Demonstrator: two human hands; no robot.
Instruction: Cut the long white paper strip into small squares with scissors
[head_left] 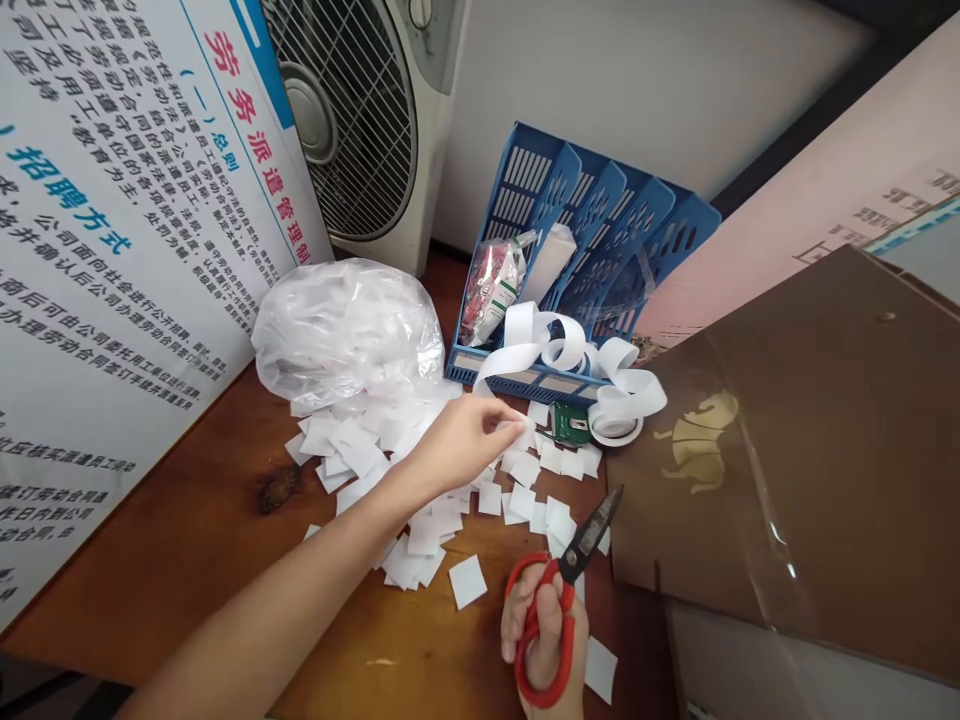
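My left hand is closed in a pinch over the table, at a white strip that loops down from the file rack and passes behind the fingers. Its pinched end is largely hidden. My right hand, lower right, grips a pair of scissors with red handles and dark blades. The blades point up and to the right, looking closed or nearly so, apart from the strip. Below both hands lie many small white squares, loose and in piles. A green tape measure rests near the strip's coils.
A blue file rack stands at the back, holding a red-and-white packet. Left of it sits a clear plastic bag. Behind are a fan and a printed board. A brown box borders the wooden table at right.
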